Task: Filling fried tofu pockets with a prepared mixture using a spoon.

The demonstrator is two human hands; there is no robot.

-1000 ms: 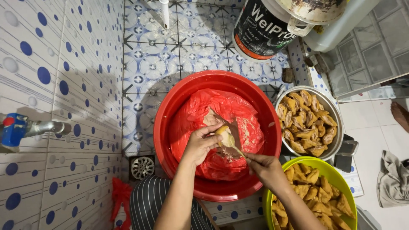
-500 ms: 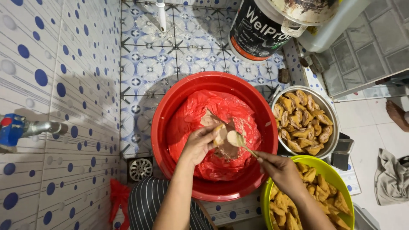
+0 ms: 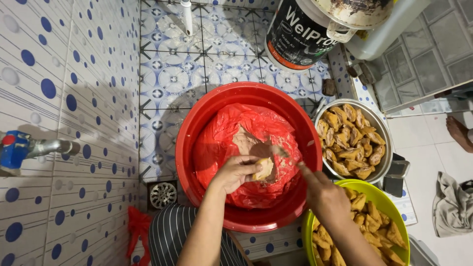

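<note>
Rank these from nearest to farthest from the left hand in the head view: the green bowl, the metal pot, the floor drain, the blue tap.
From the left hand:
1. Floor drain, just to its left on the tiled floor.
2. Green bowl, lower right, under the right arm.
3. Metal pot, right of the red basin; close to the green bowl's distance.
4. Blue tap, far left on the wall.
</note>
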